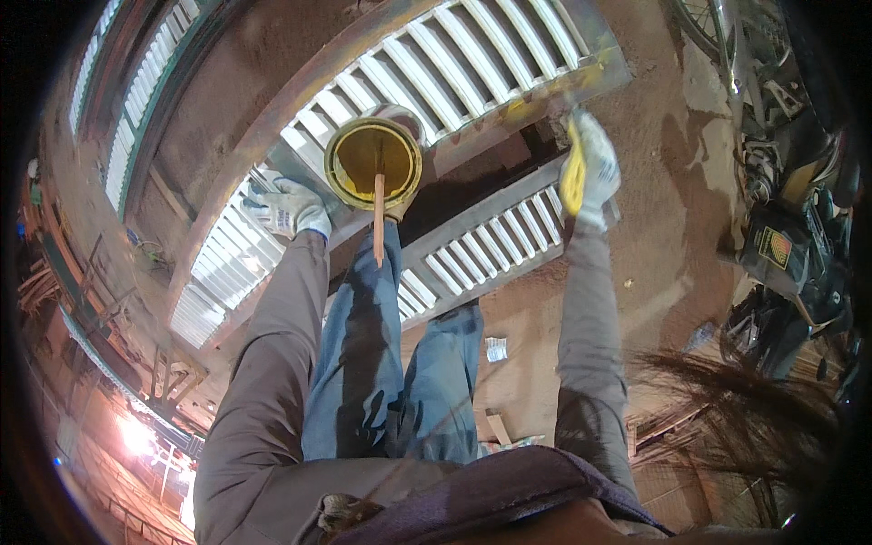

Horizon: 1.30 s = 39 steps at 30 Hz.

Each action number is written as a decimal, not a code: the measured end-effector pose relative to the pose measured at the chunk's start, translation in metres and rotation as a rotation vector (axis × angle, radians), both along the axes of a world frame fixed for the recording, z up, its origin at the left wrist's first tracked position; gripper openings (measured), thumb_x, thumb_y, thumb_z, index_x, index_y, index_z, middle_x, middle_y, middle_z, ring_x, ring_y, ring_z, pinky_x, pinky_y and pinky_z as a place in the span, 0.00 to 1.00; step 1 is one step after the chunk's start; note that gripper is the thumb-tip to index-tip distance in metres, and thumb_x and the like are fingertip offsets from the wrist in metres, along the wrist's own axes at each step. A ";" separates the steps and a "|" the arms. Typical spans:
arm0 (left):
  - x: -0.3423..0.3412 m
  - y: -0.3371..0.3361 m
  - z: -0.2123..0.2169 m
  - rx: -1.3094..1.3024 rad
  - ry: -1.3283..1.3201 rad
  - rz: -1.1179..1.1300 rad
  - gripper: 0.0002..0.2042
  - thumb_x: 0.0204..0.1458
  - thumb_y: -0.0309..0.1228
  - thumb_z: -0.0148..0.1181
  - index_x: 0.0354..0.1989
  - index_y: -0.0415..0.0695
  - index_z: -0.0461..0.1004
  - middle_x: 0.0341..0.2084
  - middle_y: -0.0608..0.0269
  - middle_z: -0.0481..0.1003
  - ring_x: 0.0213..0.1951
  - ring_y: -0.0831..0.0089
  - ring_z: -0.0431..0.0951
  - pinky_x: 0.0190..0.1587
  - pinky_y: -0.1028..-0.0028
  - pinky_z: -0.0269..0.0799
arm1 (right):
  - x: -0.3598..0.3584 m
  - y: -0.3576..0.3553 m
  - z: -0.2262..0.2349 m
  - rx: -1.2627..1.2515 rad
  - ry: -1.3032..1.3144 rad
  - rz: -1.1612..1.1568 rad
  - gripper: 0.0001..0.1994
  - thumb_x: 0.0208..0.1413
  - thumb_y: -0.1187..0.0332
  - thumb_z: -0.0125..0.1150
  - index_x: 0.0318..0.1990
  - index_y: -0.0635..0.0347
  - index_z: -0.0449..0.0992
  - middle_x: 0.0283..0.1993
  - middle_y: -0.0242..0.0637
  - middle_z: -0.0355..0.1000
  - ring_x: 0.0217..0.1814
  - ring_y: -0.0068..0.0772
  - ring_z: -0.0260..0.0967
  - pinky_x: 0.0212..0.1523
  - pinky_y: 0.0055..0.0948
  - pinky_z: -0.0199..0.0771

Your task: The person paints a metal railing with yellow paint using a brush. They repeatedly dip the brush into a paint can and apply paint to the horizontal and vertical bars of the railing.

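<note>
My left hand (pixel 289 209), in a white and grey work glove, rests with fingers spread on the white slatted panel of a metal frame (pixel 259 150). Beside it stands a round can (pixel 341 154) of yellowish-brown paint, with a thin wooden stick (pixel 379 218) leaning out over the rim toward me. Out to the right, my gloved right hand (pixel 597 168) is closed on a yellow sponge-like pad (pixel 572 171), slightly blurred, by the right end of the frame. Its exact kind is unclear. Yellow smears mark the frame's edge near that hand.
A second, shorter slatted panel (pixel 486 247) lies nearer my legs. More slatted frames (pixel 145 118) are at the far left. On the right are a dark machine or bag-like object (pixel 779 245) and a wheel (pixel 699 20). A small paper scrap (pixel 496 350) lies on the dirt floor.
</note>
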<state>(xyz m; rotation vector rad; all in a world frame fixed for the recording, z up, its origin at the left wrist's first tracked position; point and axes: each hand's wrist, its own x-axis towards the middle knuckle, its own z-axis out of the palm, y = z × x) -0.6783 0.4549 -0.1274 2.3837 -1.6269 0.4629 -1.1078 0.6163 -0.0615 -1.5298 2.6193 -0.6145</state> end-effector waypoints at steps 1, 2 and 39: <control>-0.008 -0.002 0.003 0.030 -0.013 0.008 0.31 0.58 0.44 0.50 0.63 0.31 0.58 0.58 0.33 0.62 0.60 0.41 0.62 0.64 0.54 0.56 | -0.012 -0.008 -0.007 0.084 -0.014 -0.112 0.20 0.55 0.72 0.54 0.57 0.54 0.75 0.57 0.38 0.74 0.56 0.37 0.73 0.58 0.31 0.71; -0.014 -0.004 0.004 0.059 -0.026 0.017 0.32 0.58 0.45 0.49 0.63 0.31 0.58 0.58 0.33 0.62 0.60 0.41 0.62 0.64 0.54 0.57 | -0.015 -0.010 -0.012 0.107 0.013 -0.095 0.20 0.55 0.72 0.54 0.56 0.52 0.75 0.56 0.36 0.74 0.56 0.36 0.73 0.57 0.30 0.72; -0.012 -0.003 0.006 0.066 0.082 0.029 0.30 0.56 0.39 0.50 0.65 0.38 0.55 0.63 0.36 0.56 0.63 0.43 0.58 0.64 0.54 0.55 | 0.141 0.026 0.027 0.027 -0.026 0.489 0.16 0.45 0.61 0.63 0.44 0.47 0.78 0.50 0.28 0.73 0.54 0.34 0.70 0.54 0.38 0.72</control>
